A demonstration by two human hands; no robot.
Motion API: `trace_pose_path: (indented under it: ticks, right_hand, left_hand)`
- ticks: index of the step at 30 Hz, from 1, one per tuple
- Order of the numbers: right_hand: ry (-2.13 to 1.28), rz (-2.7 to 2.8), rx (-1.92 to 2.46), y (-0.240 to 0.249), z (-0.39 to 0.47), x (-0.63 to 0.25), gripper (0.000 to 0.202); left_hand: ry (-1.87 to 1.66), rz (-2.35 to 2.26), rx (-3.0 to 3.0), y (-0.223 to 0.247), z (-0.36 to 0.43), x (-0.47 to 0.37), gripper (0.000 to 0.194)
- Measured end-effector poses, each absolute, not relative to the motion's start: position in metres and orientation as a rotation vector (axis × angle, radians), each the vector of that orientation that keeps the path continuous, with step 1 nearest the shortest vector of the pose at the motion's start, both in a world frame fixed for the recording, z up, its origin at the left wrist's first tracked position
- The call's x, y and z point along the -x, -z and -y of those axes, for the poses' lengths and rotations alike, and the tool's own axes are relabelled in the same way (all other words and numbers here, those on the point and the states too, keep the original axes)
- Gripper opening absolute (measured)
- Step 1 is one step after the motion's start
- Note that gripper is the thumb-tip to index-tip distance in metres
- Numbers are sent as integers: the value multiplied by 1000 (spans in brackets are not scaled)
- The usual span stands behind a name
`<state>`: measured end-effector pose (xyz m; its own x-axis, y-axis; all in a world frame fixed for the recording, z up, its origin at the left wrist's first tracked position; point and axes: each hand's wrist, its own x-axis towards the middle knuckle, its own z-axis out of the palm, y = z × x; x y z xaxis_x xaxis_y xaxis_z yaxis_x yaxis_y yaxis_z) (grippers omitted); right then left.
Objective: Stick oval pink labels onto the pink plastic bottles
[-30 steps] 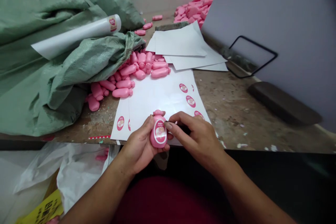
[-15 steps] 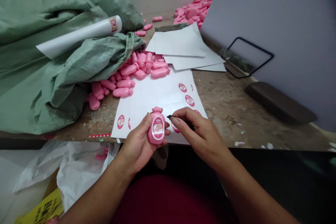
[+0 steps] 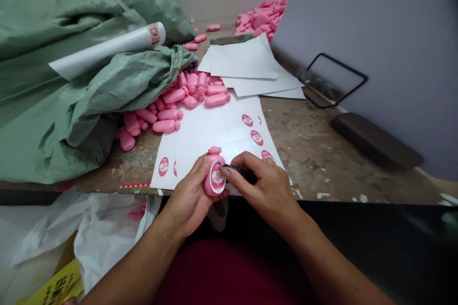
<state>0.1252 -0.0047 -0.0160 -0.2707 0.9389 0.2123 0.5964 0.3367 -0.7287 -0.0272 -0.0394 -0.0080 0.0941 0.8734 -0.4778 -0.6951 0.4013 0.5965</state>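
Observation:
My left hand (image 3: 191,190) is closed round a small pink bottle (image 3: 211,188), held upright over the table's front edge. An oval pink and white label (image 3: 217,178) sits on the bottle's face, which is turned a little to the right. In my right hand (image 3: 266,181) is a slim black tool (image 3: 241,173), pinched between thumb and fingers; its exact kind is unclear. The tool's tip is at the label's right side, seemingly touching it. Beneath both hands lies a white label sheet (image 3: 200,128) with several oval labels along its edges.
Several pink bottles (image 3: 216,100) spill from a green woven sack (image 3: 82,86) at left. A rolled white sheet (image 3: 110,50) rests on the sack. Blank papers (image 3: 246,59), a black wire frame (image 3: 338,78) and a dark rounded block (image 3: 375,140) are on the table (image 3: 307,152).
My right hand has moved the black tool left onto the label. The bottle has turned slightly to the right in my left hand.

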Motion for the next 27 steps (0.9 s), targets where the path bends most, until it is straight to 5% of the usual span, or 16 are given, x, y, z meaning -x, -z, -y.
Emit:
trace_pose_path:
  ticks: [13, 27]
  right_hand:
    - [-571, 2011, 1330, 20, 5, -125, 21]
    - [-1274, 1631, 1172, 7, 6, -121, 29]
  left_hand:
    - [-1231, -905, -272, 5, 41, 24, 21]
    - [-1149, -825, -177, -1, 42, 23, 22]
